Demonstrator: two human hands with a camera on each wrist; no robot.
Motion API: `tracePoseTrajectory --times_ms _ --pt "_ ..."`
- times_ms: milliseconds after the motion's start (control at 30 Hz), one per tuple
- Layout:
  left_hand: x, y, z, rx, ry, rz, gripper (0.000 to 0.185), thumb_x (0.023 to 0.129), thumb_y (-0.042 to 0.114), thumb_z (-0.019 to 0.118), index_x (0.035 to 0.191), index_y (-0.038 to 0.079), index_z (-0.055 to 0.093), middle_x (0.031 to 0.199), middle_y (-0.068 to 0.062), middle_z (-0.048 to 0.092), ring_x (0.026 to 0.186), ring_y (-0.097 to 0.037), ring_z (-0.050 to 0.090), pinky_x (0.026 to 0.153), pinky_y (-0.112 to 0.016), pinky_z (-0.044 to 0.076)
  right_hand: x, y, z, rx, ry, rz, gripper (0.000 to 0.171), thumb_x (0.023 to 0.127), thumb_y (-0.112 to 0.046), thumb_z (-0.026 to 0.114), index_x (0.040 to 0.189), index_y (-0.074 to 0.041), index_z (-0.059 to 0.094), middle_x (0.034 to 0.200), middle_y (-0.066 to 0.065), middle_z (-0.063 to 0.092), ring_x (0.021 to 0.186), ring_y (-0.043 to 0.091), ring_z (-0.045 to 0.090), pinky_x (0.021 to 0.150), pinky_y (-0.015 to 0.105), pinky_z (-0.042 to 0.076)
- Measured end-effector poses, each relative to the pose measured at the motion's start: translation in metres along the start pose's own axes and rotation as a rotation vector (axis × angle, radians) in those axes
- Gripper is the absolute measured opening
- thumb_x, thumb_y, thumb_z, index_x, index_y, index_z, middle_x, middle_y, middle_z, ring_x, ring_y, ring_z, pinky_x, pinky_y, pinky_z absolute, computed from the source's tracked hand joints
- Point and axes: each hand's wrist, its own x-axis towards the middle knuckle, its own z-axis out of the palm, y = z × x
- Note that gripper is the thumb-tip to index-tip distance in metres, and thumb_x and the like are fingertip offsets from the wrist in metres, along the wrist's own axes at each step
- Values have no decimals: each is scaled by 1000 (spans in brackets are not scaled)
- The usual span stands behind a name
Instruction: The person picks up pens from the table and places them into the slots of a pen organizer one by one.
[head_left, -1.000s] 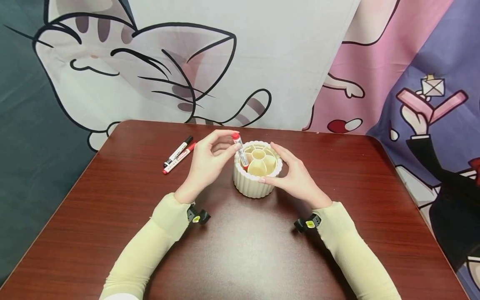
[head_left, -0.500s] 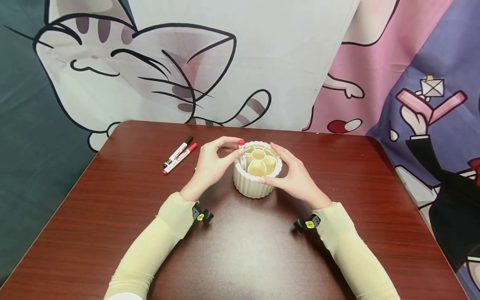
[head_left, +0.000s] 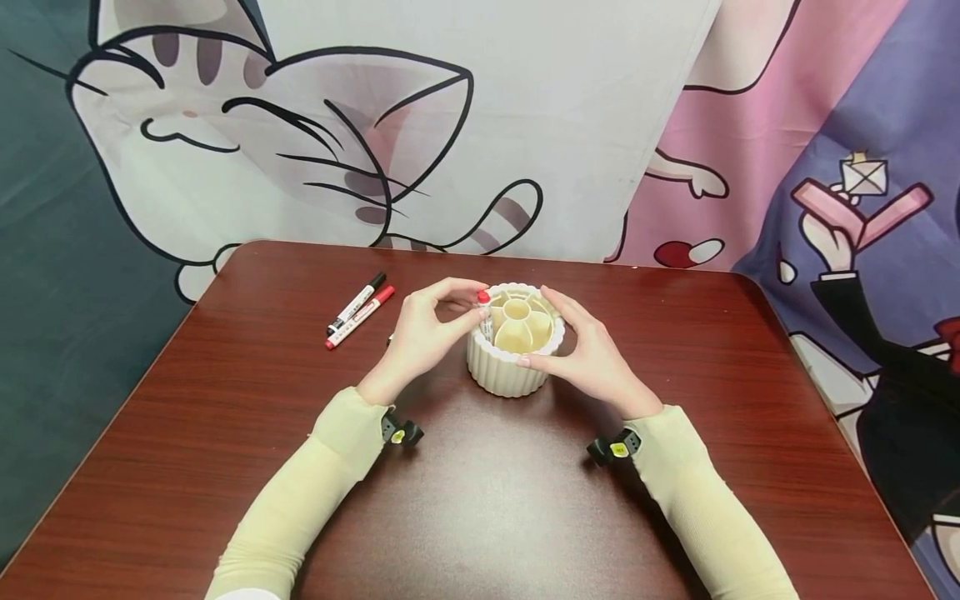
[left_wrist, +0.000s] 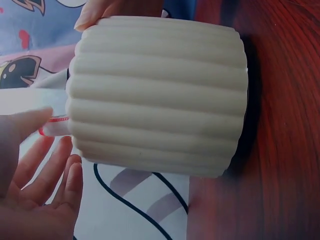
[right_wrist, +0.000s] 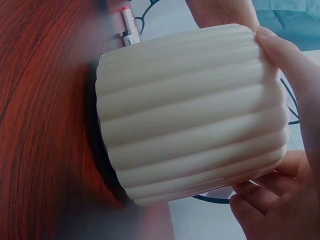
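A cream ribbed round holder (head_left: pixel 510 373) with several inner compartments stands mid-table. My right hand (head_left: pixel 534 327) grips its right side, thumb at the front rim and fingers round the back. My left hand (head_left: pixel 478 302) pinches the top of a red-capped marker (head_left: pixel 483 302) that stands upright in the holder's left compartment, only its cap end showing. In the left wrist view the holder's wall (left_wrist: pixel 160 95) fills the frame and the marker (left_wrist: pixel 52 131) pokes out by my left fingers (left_wrist: pixel 45 180). The right wrist view shows the holder (right_wrist: pixel 195 110) against my right fingers (right_wrist: pixel 285 65).
Two markers lie side by side on the dark red table (head_left: pixel 487 500) to the left of my left hand: a black-capped one (head_left: pixel 358 302) and a red-capped one (head_left: pixel 360 318). A cartoon-print cloth (head_left: pixel 450 125) hangs behind the table's far edge.
My left hand has lowered the red-capped marker from a tilt above the rim down into the holder's left compartment. The right hand and the holder have stayed put.
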Motion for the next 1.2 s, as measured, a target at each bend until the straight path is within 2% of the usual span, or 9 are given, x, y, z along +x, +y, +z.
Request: tracePoseTrajectory --times_ms 33,100,267,467,667,800,967,1133,1200 --pt "-1 6 -1 -1 0 -5 28 88 -4 77 115 -6 70 100 -19 72 93 -33 69 87 -54 55 0 0 0 -2 0 0 101 74 -42 92 157 -20 40 157 -2 41 141 16 40 114 47 35" --pt "-1 1 -5 -2 1 -20 29 89 -1 78 117 -4 70 102 -19 72 95 -33 69 89 -55 54 0 -1 -1 -9 1 3 101 74 -43 92 157 -20 40 157 -3 41 141 16 40 113 48 35" --pt "-2 -28 -19 25 14 -72 33 91 12 79 122 5 71 107 -13 73 98 -26 69 92 -49 53 -5 -2 -4 -27 3 35 99 75 -46 91 157 -22 41 156 -4 41 140 18 39 112 53 35" --pt "-9 -46 -51 124 71 -115 32 91 25 80 121 13 73 103 -2 74 95 -15 69 89 -36 54 -11 -4 -6 -33 41 6 92 77 -41 91 153 -14 46 149 -3 48 137 18 43 112 51 35" --pt "-21 -60 -88 235 136 -184 37 90 33 81 121 17 73 105 0 75 95 -12 68 88 -29 54 -21 -7 -6 -34 58 -12 88 79 -39 90 151 -11 47 146 -1 51 135 18 44 111 50 36" --pt "-31 -67 -109 333 154 -254 44 87 42 82 123 18 72 109 -4 74 95 -13 67 86 -31 53 -29 -10 -5 -16 75 2 84 80 -38 89 150 -12 48 145 1 51 135 21 45 109 52 37" --pt "-43 -76 -130 433 149 -339 49 86 41 83 126 16 70 114 -9 72 99 -22 69 87 -38 54 -35 -14 -3 -7 123 -1 83 80 -33 90 149 -13 48 135 5 54 126 22 51 104 50 42" --pt "-49 -82 -141 493 134 -375 51 87 35 83 129 10 67 116 -14 71 102 -29 70 89 -45 54 -36 -17 -1 -14 190 16 82 78 -29 91 147 -14 50 113 8 55 107 24 57 93 44 48" --pt "-50 -84 -144 513 136 -370 50 88 33 83 129 8 67 115 -15 71 103 -31 69 91 -47 53 -34 -18 -1 -19 221 21 82 76 -28 93 145 -14 51 114 8 53 106 24 56 91 43 49"
